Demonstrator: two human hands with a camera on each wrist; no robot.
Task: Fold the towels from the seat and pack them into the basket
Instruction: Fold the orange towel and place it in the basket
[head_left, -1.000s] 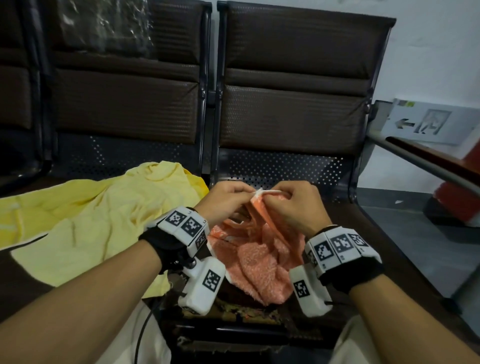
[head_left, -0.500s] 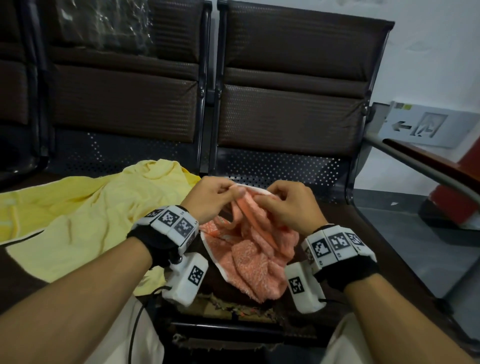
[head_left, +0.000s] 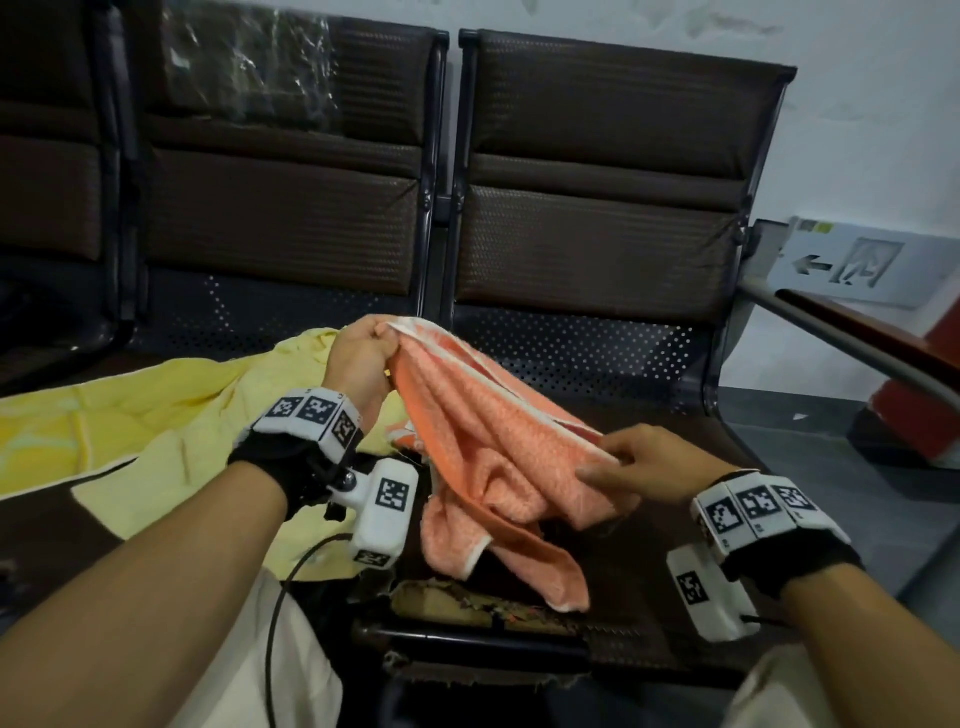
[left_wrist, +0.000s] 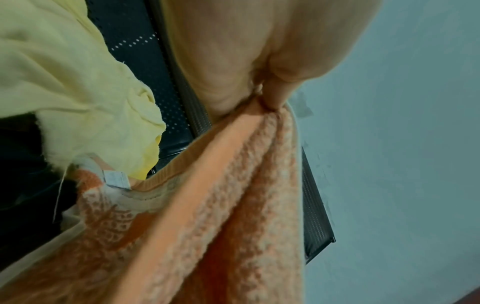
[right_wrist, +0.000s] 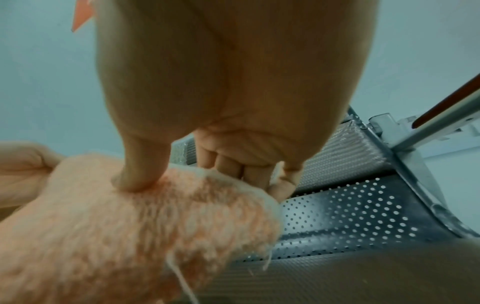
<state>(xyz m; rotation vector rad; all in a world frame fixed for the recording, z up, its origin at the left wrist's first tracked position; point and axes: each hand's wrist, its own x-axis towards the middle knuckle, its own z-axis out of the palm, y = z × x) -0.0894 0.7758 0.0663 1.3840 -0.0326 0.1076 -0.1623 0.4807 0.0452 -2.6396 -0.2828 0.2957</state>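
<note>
Holding the orange towel (head_left: 488, 441) above the seat (head_left: 665, 452), we pinch one hemmed edge: left hand (head_left: 358, 358) high at its corner, right hand (head_left: 644, 462) lower, the edge slanting between them.

Orange towel (head_left: 498, 452): salmon-orange with a fine pale waffle fleck, white trim along the edge, a plain orange band near the hem, a small white label. Yellow towel (head_left: 156, 415): pale lemon, plain, no pattern. Bench (head_left: 597, 239): dark brown ribbed padding, black metal frame, black panels dotted with rows of small holes. Wrist bands (head_left: 311, 415): white blocks carrying black-and-white square codes, over black straps. Wall (head_left: 857, 130): off-white. Sign (head_left: 847, 267): grey with a black arrow.
</note>
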